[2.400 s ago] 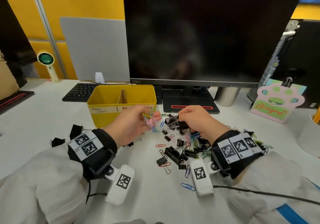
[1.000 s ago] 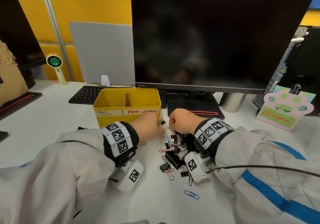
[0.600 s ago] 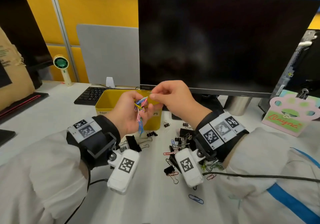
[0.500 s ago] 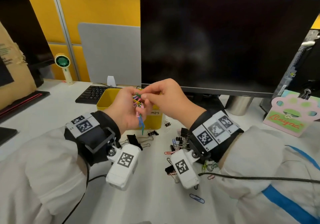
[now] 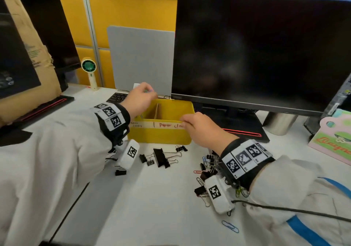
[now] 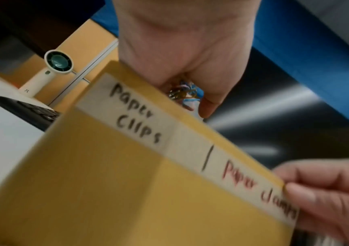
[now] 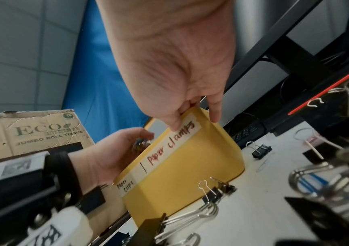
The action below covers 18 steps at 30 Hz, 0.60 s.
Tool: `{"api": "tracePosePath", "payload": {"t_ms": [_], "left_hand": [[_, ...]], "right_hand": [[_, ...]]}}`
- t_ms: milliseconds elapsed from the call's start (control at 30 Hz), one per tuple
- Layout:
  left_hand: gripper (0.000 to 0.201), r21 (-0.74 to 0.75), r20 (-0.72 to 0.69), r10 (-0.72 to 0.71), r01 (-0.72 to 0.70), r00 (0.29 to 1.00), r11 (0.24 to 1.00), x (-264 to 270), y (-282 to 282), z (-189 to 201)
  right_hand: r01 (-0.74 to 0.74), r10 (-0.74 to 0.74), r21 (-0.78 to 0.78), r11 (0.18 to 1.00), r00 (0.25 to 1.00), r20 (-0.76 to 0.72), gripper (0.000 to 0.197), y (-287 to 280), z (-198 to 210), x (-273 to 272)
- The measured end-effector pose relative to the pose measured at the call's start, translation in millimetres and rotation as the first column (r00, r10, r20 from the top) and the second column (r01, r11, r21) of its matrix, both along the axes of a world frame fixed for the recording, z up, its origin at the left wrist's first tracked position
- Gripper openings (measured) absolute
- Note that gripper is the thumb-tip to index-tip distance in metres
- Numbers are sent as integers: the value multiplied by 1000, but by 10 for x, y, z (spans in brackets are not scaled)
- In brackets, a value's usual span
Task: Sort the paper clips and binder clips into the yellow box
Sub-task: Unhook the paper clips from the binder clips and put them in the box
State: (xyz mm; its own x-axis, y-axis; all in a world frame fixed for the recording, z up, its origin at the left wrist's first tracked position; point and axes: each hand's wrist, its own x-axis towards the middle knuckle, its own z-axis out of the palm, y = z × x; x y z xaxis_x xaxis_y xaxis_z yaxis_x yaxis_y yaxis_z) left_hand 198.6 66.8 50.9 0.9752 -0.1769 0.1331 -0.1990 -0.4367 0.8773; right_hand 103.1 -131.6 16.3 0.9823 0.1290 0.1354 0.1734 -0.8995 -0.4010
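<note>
The yellow box (image 5: 161,133) stands on the desk, split by a divider and labelled "Paper clips" on the left, "Paper clamps" on the right. My left hand (image 5: 150,91) hovers over the left compartment and grips a bunch of coloured paper clips (image 6: 184,94). My right hand (image 5: 185,122) pinches the box's front rim (image 7: 192,114) at the right-hand label. Black binder clips (image 5: 161,157) lie in front of the box. A mixed pile of clips (image 5: 208,167) sits under my right wrist, and a blue paper clip (image 5: 230,226) lies nearer me.
A large dark monitor (image 5: 256,46) on its stand rises just behind the box. A keyboard (image 5: 116,97), a small handheld fan (image 5: 88,71) and a cardboard carton (image 5: 28,55) are at the left. A steel cup (image 5: 279,122) and a pink paw card (image 5: 334,139) are at the right.
Both hands were together above the desk, handling the paper clip bunch. The left hand has carried the bunch over the left compartment; the right hand has dropped onto the box's front rim.
</note>
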Motion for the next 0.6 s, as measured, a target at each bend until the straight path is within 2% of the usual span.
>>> {"api": "tracePosePath", "payload": {"t_ms": [100, 233, 300, 333, 367, 433, 467, 533, 567, 600], "left_hand": [[16, 247, 60, -136, 117, 989, 962, -13, -37, -138], [26, 573, 77, -186, 109, 979, 812, -35, -89, -190], [33, 635, 99, -186, 82, 978, 768, -82, -106, -172], [38, 659, 134, -184, 51, 974, 751, -116, -114, -157], [43, 682, 197, -190, 5, 962, 732, -155, -123, -144], [45, 678, 349, -258, -53, 901, 733, -266, -165, -125], [41, 658, 372, -318, -6, 872, 753, -340, -195, -122], [29, 654, 297, -436, 152, 850, 741, -473, -280, -152], [26, 673, 247, -473, 202, 845, 712, -518, -328, -186], [26, 692, 224, -490, 217, 842, 689, -542, -377, -233]], "right_hand": [[-11, 11, 4, 1000, 1000, -3, 28, -33, 2, 5], [-22, 22, 13, 1000, 1000, -19, 29, -36, 28, -7], [-34, 36, 28, 999, 998, -43, 31, -55, 57, -14], [-34, 38, 84, 996, 998, -46, 31, -73, 72, -25], [-20, 27, 199, 980, 999, -32, 31, -100, 84, -28], [54, -85, 499, 865, 996, 39, 31, -178, 97, -22], [124, -199, 600, 790, 978, 60, 31, -234, 89, 3], [286, -392, 660, 695, 920, 14, 36, -387, 34, 85], [345, -419, 632, 694, 907, -35, 38, -450, -1, 112], [372, -400, 572, 731, 913, -83, 38, -496, -35, 121]]}}
